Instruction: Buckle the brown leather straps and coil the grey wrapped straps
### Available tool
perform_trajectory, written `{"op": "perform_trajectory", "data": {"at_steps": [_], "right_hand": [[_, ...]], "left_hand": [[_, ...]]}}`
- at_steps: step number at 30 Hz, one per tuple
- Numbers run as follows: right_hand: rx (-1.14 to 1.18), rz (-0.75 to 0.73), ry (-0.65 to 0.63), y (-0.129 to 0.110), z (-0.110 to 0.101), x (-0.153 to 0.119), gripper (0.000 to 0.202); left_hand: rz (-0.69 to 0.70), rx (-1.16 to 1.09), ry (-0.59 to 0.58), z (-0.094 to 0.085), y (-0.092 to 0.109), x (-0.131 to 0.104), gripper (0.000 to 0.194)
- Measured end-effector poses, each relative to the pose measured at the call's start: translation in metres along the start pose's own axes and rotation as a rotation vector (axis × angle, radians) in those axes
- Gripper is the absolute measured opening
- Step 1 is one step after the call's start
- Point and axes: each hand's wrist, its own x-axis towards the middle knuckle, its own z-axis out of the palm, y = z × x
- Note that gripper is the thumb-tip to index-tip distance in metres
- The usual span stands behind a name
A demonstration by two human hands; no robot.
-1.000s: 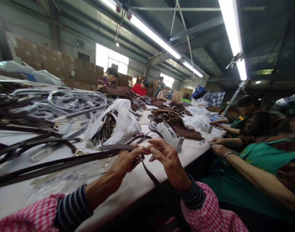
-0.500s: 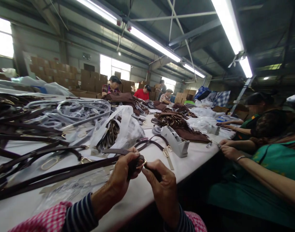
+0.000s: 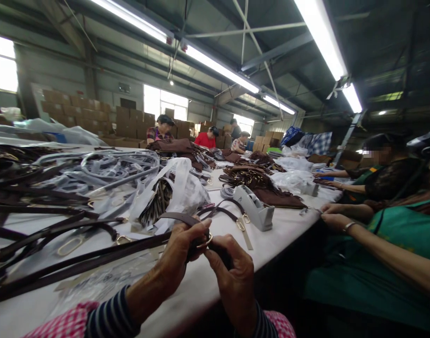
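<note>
Gentle pulls suit the left hand [image 3: 180, 246] gripping the brown strap [image 3: 178, 216] and right hand [image 3: 238, 272] pinching dark strap [image 3: 222, 254] by the gold ring [image 3: 209, 240].

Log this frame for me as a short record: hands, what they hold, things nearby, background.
Left hand: left hand grips a brown strap
Right hand: right hand grips dark strap material
Between hands: gold-coloured ring
Nearby: open plastic bag, grey tape dispenser, more brown straps
Surface: white table
Background: cardboard boxes, several people
</note>
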Motion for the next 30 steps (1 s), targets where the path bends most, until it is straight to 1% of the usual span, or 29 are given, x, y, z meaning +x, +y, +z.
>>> {"op": "perform_trajectory", "data": {"at_steps": [3,7,10,12,15,17,21,25,27,30], "right_hand": [[-0.030,-0.102,0.017,-0.005,0.004,0.002,0.020],[-0.062,-0.204,0.007,-0.007,0.013,0.003,0.031],[-0.068,-0.215,-0.021,-0.007,0.018,0.004,0.030],[-0.060,-0.207,-0.032,-0.009,0.018,0.004,0.028],[-0.053,-0.194,-0.040,-0.013,0.015,0.003,0.025],[-0.044,-0.167,-0.046,-0.015,0.011,0.002,0.021],[-0.012,-0.101,-0.047,-0.016,0.006,-0.002,0.014],[0.078,-0.032,-0.044,-0.012,0.014,-0.013,0.014],[0.151,0.057,-0.091,-0.008,0.020,-0.021,0.014],[0.265,0.252,-0.194,-0.002,0.019,-0.030,0.013]], "left_hand": [[0.009,0.042,0.005,0.002,0.003,-0.003,0.045],[-0.006,-0.041,0.153,0.004,0.007,-0.006,0.039],[0.005,-0.040,0.235,0.003,0.009,-0.005,0.040],[0.014,-0.024,0.238,0.002,0.011,-0.004,0.041],[0.022,0.013,0.185,0.001,0.012,-0.002,0.043],[0.018,0.026,0.171,0.002,0.013,-0.001,0.043],[0.005,0.016,0.202,0.003,0.014,-0.002,0.038],[0.011,0.024,0.200,0.003,0.015,-0.003,0.032],[0.028,0.005,0.178,0.003,0.018,-0.003,0.029],[0.069,-0.006,0.083,-0.002,0.024,-0.001,0.028]]}}
